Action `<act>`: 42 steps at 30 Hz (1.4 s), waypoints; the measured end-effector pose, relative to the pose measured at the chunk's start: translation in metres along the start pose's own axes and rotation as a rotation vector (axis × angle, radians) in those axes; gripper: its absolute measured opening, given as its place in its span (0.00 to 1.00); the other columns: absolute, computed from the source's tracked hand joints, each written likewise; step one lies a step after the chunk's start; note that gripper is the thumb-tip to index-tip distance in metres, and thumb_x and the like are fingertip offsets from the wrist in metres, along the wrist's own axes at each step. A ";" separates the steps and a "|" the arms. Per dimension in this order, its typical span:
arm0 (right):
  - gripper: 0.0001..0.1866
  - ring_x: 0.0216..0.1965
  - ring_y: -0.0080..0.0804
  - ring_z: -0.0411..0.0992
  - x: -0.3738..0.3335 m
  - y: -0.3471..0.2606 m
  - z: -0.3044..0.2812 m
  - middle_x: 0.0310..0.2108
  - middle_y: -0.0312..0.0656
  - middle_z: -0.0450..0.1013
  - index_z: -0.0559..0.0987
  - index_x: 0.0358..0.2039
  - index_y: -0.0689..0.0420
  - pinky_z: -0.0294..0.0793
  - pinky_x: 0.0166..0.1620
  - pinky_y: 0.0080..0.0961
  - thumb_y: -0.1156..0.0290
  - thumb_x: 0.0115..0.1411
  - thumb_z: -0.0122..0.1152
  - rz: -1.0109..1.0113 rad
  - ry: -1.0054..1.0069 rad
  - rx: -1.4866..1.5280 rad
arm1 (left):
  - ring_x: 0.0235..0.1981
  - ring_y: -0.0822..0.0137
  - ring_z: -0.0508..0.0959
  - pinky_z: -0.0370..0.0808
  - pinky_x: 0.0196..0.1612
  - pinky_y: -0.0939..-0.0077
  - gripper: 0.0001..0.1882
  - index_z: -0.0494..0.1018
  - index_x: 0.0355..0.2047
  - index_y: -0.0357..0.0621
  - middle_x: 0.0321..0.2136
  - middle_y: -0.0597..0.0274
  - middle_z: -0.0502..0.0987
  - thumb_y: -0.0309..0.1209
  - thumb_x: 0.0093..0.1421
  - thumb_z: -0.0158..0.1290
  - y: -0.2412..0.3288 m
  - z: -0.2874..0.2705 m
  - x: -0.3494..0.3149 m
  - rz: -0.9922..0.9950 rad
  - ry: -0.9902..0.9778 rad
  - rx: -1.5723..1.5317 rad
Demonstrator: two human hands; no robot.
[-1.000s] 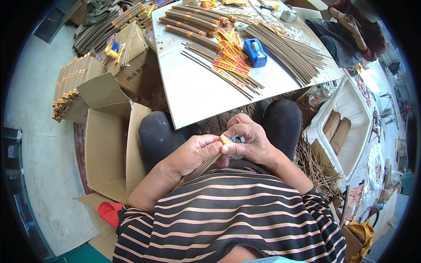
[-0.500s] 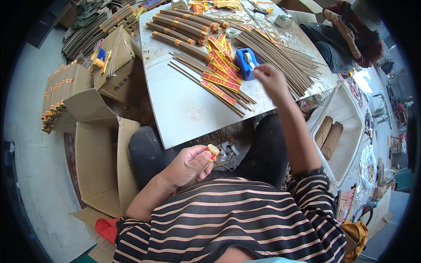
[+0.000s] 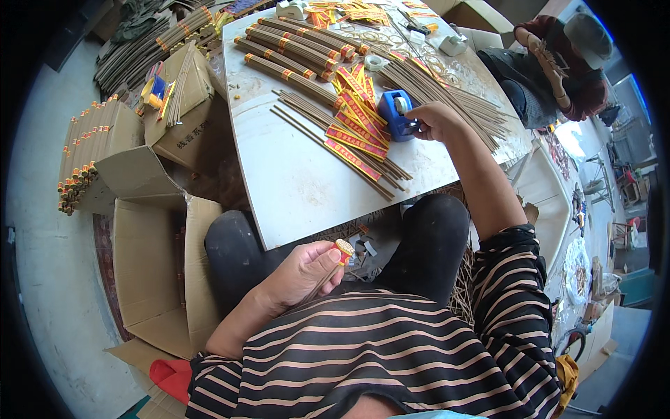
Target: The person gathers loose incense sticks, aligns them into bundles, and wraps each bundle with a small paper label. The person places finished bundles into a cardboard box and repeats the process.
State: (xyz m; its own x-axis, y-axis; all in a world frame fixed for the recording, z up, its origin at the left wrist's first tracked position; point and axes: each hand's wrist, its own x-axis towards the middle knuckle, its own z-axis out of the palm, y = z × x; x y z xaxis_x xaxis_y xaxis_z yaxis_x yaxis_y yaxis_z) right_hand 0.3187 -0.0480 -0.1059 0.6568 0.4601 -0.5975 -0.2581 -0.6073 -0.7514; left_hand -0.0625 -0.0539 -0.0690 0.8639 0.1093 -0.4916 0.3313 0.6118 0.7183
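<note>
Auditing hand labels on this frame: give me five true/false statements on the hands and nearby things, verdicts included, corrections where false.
1. The left hand holds a bundle of sticks. True.
2. The right hand is at the blue tape dispenser. True.
3. The dispenser sits left of the paper labels. False: it sits to the right of the paper labels.
4. A plain blue band wraps the bundle's end. False: the band is red and yellow.
5. An open cardboard box stands on the person's left. True.
</note>
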 end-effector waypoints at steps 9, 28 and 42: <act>0.05 0.27 0.26 0.62 -0.009 0.033 -0.009 0.26 0.36 0.62 0.72 0.26 0.58 0.74 0.37 0.31 0.76 0.51 0.60 -0.097 -0.154 0.528 | 0.20 0.79 0.66 0.63 0.23 0.89 0.18 0.66 0.37 0.38 0.22 0.65 0.69 0.44 0.62 0.46 -0.005 -0.001 -0.002 0.013 -0.034 -0.035; 0.06 0.25 0.30 0.64 -0.014 0.066 0.016 0.23 0.40 0.63 0.70 0.20 0.59 0.73 0.31 0.30 0.74 0.49 0.57 -0.031 0.012 0.687 | 0.19 0.79 0.66 0.63 0.22 0.89 0.19 0.67 0.36 0.38 0.21 0.65 0.70 0.45 0.61 0.46 -0.008 -0.001 -0.002 0.021 -0.048 -0.064; 0.05 0.27 0.35 0.66 -0.007 0.063 0.023 0.23 0.41 0.64 0.70 0.22 0.59 0.72 0.31 0.32 0.73 0.49 0.55 -0.038 0.069 0.577 | 0.19 0.81 0.66 0.63 0.22 0.90 0.15 0.68 0.34 0.42 0.21 0.70 0.69 0.42 0.63 0.44 -0.008 0.002 0.000 0.005 -0.014 -0.067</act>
State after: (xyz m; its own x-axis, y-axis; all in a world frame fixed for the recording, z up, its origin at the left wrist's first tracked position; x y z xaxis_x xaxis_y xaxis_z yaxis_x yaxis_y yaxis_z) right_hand 0.2812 -0.0746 -0.1559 0.7128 0.4199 -0.5619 -0.5650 -0.1310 -0.8146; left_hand -0.0647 -0.0599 -0.0734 0.8708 0.1022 -0.4808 0.3011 0.6622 0.6862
